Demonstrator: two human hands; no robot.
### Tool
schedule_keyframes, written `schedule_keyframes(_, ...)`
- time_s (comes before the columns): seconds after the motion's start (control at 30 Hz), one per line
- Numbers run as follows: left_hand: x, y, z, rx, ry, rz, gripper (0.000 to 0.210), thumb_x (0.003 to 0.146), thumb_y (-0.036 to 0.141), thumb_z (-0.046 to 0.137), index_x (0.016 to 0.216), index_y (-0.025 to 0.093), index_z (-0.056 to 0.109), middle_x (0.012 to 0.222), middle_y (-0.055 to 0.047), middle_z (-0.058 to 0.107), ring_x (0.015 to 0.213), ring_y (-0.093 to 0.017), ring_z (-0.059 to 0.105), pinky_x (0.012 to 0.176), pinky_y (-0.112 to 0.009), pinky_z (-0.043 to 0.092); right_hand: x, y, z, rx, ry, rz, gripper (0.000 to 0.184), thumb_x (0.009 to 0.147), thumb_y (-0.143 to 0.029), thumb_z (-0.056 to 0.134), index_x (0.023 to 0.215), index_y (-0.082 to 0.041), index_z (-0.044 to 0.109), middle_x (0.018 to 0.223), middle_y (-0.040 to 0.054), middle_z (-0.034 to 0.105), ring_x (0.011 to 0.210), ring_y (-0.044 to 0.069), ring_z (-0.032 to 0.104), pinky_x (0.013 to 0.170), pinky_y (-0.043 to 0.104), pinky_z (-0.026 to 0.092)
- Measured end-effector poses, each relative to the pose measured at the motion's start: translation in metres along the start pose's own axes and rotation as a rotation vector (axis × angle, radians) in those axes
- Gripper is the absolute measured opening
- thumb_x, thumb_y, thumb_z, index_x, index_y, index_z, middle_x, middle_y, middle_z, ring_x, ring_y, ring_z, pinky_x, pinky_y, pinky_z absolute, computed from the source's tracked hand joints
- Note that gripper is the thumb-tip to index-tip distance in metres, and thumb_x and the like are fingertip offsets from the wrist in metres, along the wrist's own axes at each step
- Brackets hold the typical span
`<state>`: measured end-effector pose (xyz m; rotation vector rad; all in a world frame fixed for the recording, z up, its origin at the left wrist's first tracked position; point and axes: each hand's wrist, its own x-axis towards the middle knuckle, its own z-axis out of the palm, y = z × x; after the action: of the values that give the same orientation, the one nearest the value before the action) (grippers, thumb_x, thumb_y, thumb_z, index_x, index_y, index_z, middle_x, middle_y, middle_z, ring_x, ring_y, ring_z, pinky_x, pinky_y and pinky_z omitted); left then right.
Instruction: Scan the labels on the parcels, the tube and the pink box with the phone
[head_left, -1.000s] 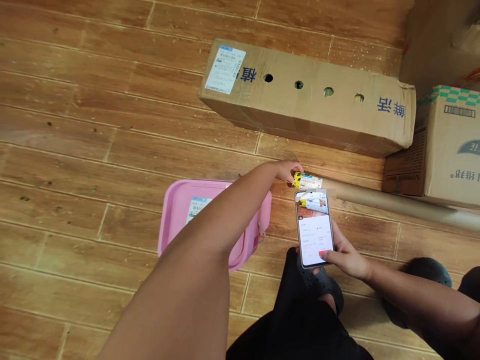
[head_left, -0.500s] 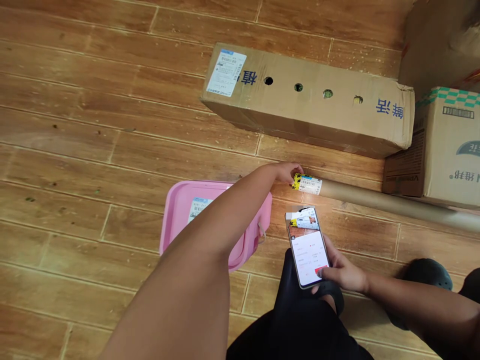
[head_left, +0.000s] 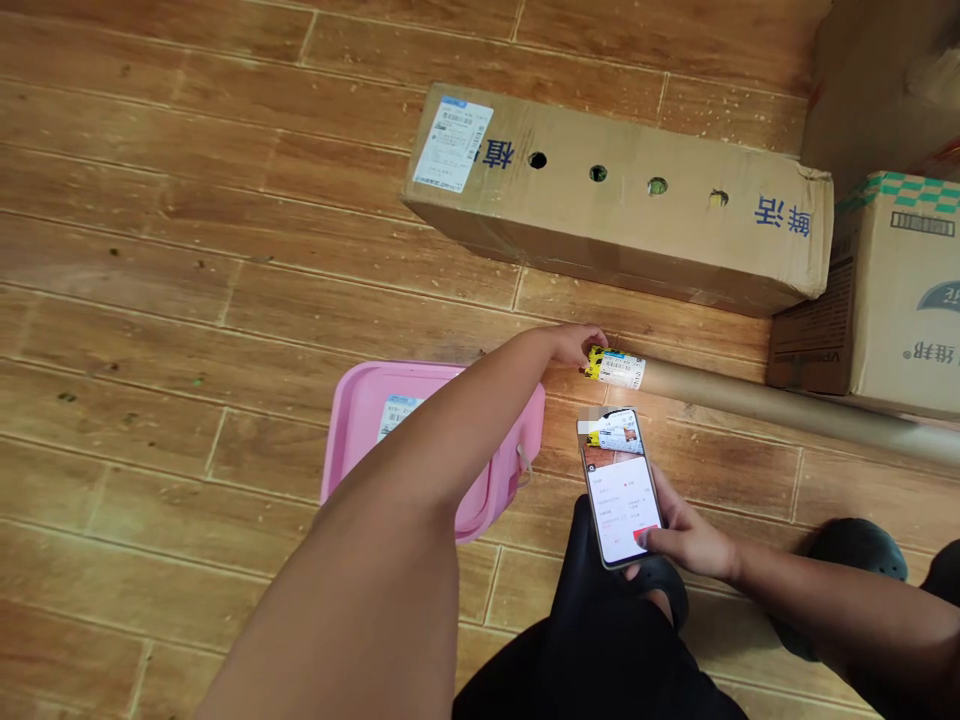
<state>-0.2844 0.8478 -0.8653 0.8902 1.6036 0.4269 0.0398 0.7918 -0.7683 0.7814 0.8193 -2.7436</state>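
Observation:
My left hand reaches out past a pink lidded tub, its fingers closed around the near end of a long brown cardboard tube. Yellow-and-black tape and a white shipping label wrap that end. Below it, my right hand grips a smartphone, thumb on a red button low on the screen. The phone's upper screen shows a camera picture of the tube's label, and its light falls on the floor by the tube. My left forearm covers part of the pink tub.
Beyond the tube lies a long cardboard box with punched holes and blue lettering. Another carton with a green checked band stands at the right, below a larger brown box. Dark clogs rest on the wood-plank floor.
The phone in my right hand has shifted slightly up and to the right. My left hand keeps its place on the tube's end.

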Motion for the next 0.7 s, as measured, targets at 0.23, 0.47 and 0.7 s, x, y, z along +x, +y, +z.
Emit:
schedule_keyframes(0.23, -0.044, 0.042, -0.010, 0.442, 0.069, 0.131, 0.033, 0.060, 0.005, 0.072, 0.085, 0.026, 0.072, 0.107, -0.004, 0.075, 0.113, -0.029, 0.065, 0.105, -0.035, 0.043, -0.002, 0.002, 0.000, 0.022, 0.069, 0.048, 0.105, 0.073, -0.030, 0.084, 0.157, -0.039, 0.021, 0.122, 0.0043, 0.066, 0.081, 0.019, 0.066, 0.060, 0.028, 0.060)
schedule_keyframes(0.47, -0.221, -0.021, -0.038, 0.270, 0.963, 0.013, 0.045, 0.092, 0.046, 0.052, 0.129, 0.024, 0.062, 0.135, -0.009, 0.065, 0.127, -0.027, 0.058, 0.111, -0.044, 0.043, -0.015, -0.009, -0.012, -0.020, 0.094, 0.074, 0.085, 0.079, -0.031, 0.079, 0.152, -0.035, 0.035, 0.112, 0.0046, 0.072, 0.082, 0.022, 0.070, 0.060, 0.031, 0.061)
schedule_keyframes(0.7, -0.281, -0.124, 0.017, -0.308, 1.225, -0.370, 0.049, 0.087, 0.062, 0.051, 0.107, 0.020, 0.068, 0.109, -0.014, 0.074, 0.107, -0.032, 0.069, 0.093, -0.049, 0.056, -0.005, -0.019, -0.011, -0.084, 0.033, 0.086, 0.092, 0.079, -0.038, 0.081, 0.156, -0.035, 0.029, 0.111, 0.0071, 0.076, 0.088, 0.027, 0.073, 0.058, 0.032, 0.061)
